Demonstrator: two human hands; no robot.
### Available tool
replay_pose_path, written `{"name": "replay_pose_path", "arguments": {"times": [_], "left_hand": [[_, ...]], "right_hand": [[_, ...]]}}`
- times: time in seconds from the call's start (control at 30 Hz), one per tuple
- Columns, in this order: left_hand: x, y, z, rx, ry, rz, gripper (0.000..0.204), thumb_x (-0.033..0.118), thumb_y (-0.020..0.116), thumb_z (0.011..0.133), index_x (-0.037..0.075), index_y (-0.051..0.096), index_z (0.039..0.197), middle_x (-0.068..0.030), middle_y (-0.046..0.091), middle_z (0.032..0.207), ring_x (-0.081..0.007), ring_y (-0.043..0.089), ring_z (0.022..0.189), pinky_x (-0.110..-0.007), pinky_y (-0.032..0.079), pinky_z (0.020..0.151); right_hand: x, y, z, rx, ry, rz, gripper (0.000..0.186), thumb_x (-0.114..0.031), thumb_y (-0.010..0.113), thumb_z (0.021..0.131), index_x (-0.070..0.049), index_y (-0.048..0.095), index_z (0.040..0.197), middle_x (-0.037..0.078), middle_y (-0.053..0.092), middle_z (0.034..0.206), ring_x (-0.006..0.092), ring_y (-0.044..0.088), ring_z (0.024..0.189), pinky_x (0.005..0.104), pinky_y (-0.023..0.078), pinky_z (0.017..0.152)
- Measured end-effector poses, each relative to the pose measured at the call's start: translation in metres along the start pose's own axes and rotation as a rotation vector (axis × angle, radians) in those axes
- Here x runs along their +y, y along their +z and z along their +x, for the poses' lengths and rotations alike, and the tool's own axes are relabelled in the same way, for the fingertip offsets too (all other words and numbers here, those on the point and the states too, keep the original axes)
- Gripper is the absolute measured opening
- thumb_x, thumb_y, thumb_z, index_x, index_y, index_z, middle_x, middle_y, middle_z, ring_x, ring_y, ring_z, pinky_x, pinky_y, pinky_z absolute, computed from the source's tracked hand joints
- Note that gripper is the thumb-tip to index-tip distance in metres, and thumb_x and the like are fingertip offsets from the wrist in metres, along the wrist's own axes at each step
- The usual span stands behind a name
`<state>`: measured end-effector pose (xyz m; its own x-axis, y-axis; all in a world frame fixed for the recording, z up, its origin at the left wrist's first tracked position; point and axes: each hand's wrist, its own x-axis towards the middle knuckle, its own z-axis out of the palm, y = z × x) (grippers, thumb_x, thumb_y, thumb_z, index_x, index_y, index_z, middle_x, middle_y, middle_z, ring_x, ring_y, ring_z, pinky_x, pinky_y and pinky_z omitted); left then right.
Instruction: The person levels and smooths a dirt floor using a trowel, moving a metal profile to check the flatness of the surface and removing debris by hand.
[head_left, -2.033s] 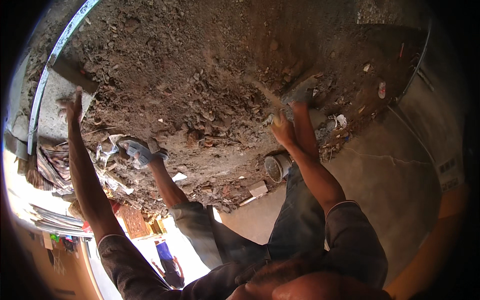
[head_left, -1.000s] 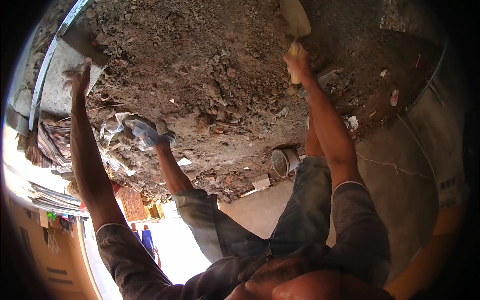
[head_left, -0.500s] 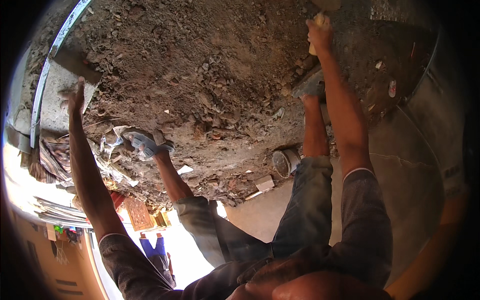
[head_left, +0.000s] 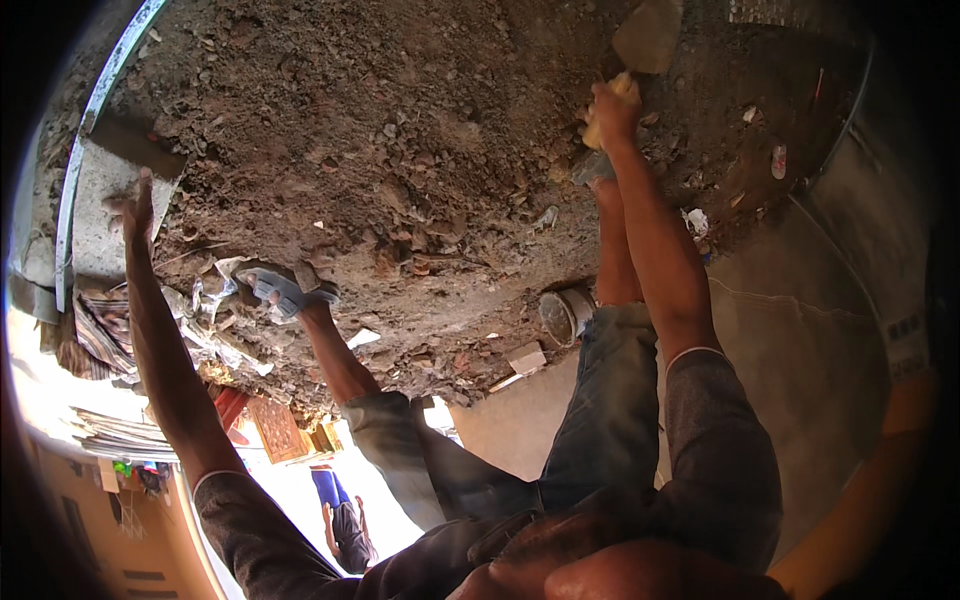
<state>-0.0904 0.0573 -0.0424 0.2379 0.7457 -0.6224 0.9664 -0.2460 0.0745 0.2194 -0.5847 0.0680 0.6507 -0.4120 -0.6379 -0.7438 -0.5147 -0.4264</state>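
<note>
My right hand (head_left: 612,115) is closed round the pale yellow handle of a trowel. The trowel's broad grey-brown blade (head_left: 648,38) points away from me, just over the dark loose soil (head_left: 420,100). My left hand (head_left: 135,212) is stretched out at the far left with its fingers apart and nothing in it. It is over a pale grey slab (head_left: 105,230) beside a long light-blue edge strip (head_left: 95,120); whether it touches the slab I cannot tell.
My left foot in a grey sandal (head_left: 285,288) stands on rubble. A small tipped bucket (head_left: 563,318) and a block (head_left: 525,357) lie by my right leg. Crumpled plastic (head_left: 215,290) lies at left, a small bottle (head_left: 779,162) at right. Another person (head_left: 345,525) stands behind.
My right hand has come nearer to me and slightly left with the trowel, so more of the blade shows. My left hand has shifted a little nearer and left.
</note>
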Motion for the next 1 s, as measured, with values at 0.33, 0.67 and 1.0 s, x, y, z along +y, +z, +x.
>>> {"name": "replay_pose_path", "arguments": {"times": [0.33, 0.67, 1.0], "left_hand": [[0.007, 0.0, -0.006, 0.017, -0.052, -0.006, 0.133, 0.082, 0.052, 0.056, -0.001, -0.014, 0.137, -0.0444, -0.017, 0.13, -0.0574, 0.001, 0.125, -0.059, 0.016, 0.1], [0.012, 0.005, 0.002, -0.031, 0.038, -0.058, 0.133, 0.083, 0.048, 0.057, -0.003, -0.016, 0.135, -0.045, -0.017, 0.13, -0.056, 0.002, 0.126, -0.055, 0.014, 0.102], [-0.006, -0.005, 0.0, 0.043, 0.059, -0.075, 0.132, 0.083, 0.05, 0.057, -0.001, -0.014, 0.136, -0.0462, -0.014, 0.13, -0.056, 0.005, 0.126, -0.056, 0.017, 0.101]], "right_hand": [[0.115, 0.001, -0.095, -0.163, -0.402, -0.628, 0.047, -0.01, 0.062, 0.075, -0.002, 0.042, 0.116, 0.013, 0.054, 0.08, 0.022, 0.054, 0.063, 0.0347, 0.047, 0.054], [0.02, 0.05, -0.028, 0.121, 0.032, -0.198, 0.052, -0.018, 0.061, 0.076, -0.003, 0.037, 0.12, 0.02, 0.057, 0.094, 0.0292, 0.062, 0.075, 0.0421, 0.051, 0.064], [-0.005, 0.002, -0.021, -0.126, -0.041, -0.115, 0.048, -0.01, 0.061, 0.072, 0.0, 0.04, 0.113, 0.017, 0.055, 0.08, 0.028, 0.059, 0.064, 0.0365, 0.049, 0.055]]}}
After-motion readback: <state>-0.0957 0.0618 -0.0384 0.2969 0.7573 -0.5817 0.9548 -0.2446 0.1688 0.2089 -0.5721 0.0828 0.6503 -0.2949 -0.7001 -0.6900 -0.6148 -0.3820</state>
